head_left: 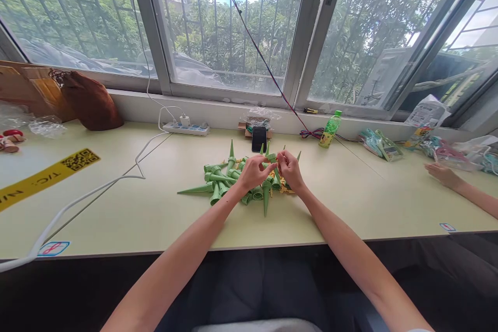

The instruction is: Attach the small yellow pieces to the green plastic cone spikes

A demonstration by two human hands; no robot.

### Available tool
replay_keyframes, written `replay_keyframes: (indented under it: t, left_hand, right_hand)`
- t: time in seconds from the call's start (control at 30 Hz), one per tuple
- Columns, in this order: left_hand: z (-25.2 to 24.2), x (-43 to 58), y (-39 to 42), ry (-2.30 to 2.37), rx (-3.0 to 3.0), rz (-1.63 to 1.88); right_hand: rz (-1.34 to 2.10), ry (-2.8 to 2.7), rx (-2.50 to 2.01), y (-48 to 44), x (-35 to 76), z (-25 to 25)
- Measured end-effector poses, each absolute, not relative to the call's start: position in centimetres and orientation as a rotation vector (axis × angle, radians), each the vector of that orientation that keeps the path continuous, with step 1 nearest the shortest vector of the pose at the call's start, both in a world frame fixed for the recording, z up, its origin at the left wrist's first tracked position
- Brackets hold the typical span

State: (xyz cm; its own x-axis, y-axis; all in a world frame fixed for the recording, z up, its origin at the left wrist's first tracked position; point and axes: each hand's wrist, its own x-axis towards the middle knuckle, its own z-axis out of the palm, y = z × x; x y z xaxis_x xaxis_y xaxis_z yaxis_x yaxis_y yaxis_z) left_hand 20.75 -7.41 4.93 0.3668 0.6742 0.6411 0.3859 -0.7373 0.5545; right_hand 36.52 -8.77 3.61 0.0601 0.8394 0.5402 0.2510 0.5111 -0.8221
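Far to the left of my hands lies a yellow strip [46, 179] with a black square code and the letters "T/C: N"; the rest runs out of sight. The green bottle [330, 131] past my right hand has a label, but it is too small to read.

My left hand [252, 172] and my right hand [290, 168] are close together, fingers pinched on one small green piece [271, 157] held between them, just above a pile of green cones [221, 179]. The cones are plastic, wide and round at one end and sharp at the other. They point every way, and most lie to the left of and under my hands. A few little yellow bits [287, 190] lie under my right hand.

The table [155, 218] is pale and smooth. A black phone [259, 139] leans just behind my hands. A white cord [97, 187] runs off to the left from a plug bar [185, 127], and a brown bag [91, 101] sits farther left. Far to the right, another person's hand [441, 172] rests flat on the table. Big windows [233, 21] with bars show green trees.
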Motion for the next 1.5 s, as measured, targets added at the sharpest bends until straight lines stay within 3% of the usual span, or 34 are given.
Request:
replay_keyframes:
  t: [1.5]
  left_hand:
    - [4.9,21.0,-7.8,0.731,2.279,1.459]
  right_hand:
    - [0.802,-1.39,-0.861,-9.4,36.3,4.5]
